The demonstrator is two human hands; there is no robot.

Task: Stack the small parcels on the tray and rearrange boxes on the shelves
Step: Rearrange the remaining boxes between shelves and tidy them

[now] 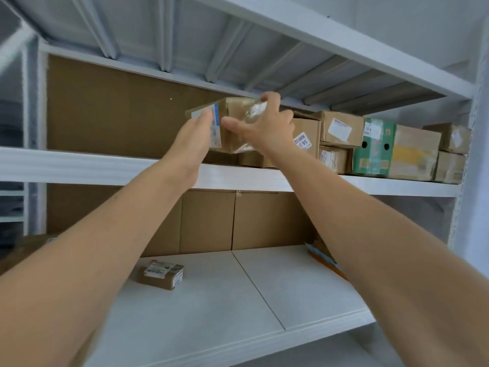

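A brown cardboard box [232,120] with clear tape and a white-blue label hangs tilted just above the upper shelf [79,165]. My left hand [193,139] presses flat against its left labelled face. My right hand [267,125] clamps its right side, thumb in front and fingers over the top. Both arms reach up and forward. To the right, a row of stacked parcels fills the same shelf: plain brown boxes [341,128], a green printed box [375,147] and a brown box with yellow tape [412,154]. The held box hides part of another carton behind it.
A small labelled parcel [162,274] lies on the lower white shelf [264,287], partly behind my left forearm. Flat cardboard sheets [232,221] line the back of that level. An orange-edged item [322,258] shows beside my right arm. A white upright [476,128] bounds the right side.
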